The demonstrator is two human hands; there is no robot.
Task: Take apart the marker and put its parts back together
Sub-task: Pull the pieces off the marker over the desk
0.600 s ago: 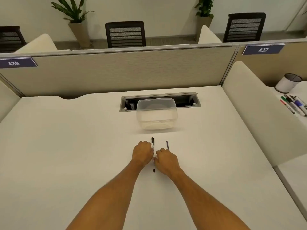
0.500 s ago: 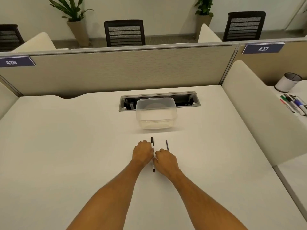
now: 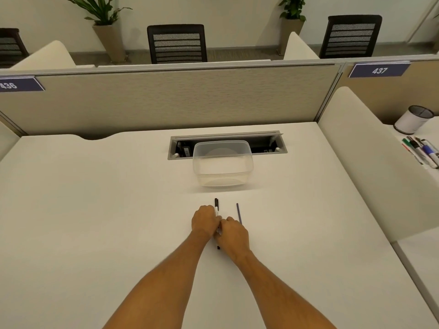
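A thin marker [image 3: 216, 203] with a black far end lies lengthwise on the white desk [image 3: 95, 210], pointing away from me. My left hand [image 3: 203, 220] grips its far part and my right hand [image 3: 234, 236] grips its near part, knuckles touching. The marker's black near tip pokes out below my right hand. A separate thin purple-grey rod [image 3: 238, 213] lies on the desk just right of my hands, parallel to the marker and untouched. The marker's middle is hidden by my fingers.
A clear plastic container [image 3: 222, 162] stands beyond the marker, in front of an open cable tray [image 3: 266, 143] in the desk. A partition wall runs along the back. On the neighbouring desk to the right sit a white cup [image 3: 412, 119] and several markers [image 3: 425, 151].
My hands stay on the marker in nearly the same spot; they have closed slightly tighter together. The rod has not moved.
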